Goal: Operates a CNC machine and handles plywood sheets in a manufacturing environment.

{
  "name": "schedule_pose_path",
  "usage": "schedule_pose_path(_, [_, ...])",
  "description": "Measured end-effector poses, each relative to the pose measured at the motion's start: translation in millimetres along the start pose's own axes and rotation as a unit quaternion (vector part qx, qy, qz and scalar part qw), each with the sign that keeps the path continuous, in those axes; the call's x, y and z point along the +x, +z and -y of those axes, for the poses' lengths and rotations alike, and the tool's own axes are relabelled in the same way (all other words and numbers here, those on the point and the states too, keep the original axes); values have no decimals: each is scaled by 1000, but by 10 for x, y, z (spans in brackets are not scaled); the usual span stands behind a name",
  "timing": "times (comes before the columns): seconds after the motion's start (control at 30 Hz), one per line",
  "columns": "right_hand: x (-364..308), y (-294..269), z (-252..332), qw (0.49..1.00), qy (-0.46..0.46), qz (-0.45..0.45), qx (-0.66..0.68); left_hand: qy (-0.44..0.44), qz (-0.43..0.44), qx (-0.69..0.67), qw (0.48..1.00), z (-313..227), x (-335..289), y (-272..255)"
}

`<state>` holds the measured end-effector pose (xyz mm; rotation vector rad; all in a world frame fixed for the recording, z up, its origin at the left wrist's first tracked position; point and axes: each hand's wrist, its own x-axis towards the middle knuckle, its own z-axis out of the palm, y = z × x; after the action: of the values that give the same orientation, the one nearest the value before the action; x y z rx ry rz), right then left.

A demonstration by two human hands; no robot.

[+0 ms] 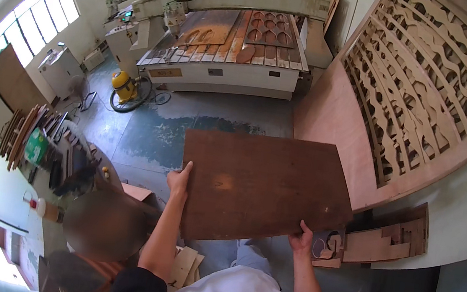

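A large dark brown wooden board (263, 186) is held up in front of my body, its broad face toward me. My left hand (179, 178) grips its left edge, thumb on the face and the other fingers mostly out of sight. Along the lower edge, toward the right corner, my right hand (302, 238) holds it with the thumb over the face; the fingers beneath are hidden. Lighter marks show on the board's surface. Part of the floor and my legs are covered by it.
Ahead stands a CNC router table (225, 76) with cut brown panels (271, 29). A yellow vacuum cleaner (124, 88) with a hose sits on the floor. A large panel with cut wavy strips (427, 83) leans at right. A cluttered bench (105, 167) and a blurred person (106, 224) are at left.
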<state>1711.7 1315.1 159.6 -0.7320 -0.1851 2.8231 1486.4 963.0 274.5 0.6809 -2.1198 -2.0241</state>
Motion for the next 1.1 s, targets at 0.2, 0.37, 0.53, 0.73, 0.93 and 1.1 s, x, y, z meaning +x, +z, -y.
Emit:
schedule_pose_path(0.2, [775, -19, -185, 999, -14, -46, 21, -60, 40, 142, 987, 219, 1137, 846])
schedule_pose_path(0.37, [1198, -35, -406, 992, -48, -82, 85, -55, 72, 268, 959, 158, 1879, 1628])
schedule_pose_path(0.53, [1389, 167, -799, 988, -84, -98, 81, -28, 128, 338, 932, 132, 2476, 2119])
schedule_pose_path(0.73, [1637, 181, -1408, 972, -150, -161, 86, 32, 224, 430, 874, 404, 3055, 2776])
schedule_pose_path(0.93, [1992, 367, -2408, 927, -212, -255, 177, 97, 363, 478, 794, 752, 3735, 3374])
schedule_pose_path(1.1, [2657, 345, -3201, 844, -256, -415, 223, 42, 552, 457, 696, 921, 4323, 3655])
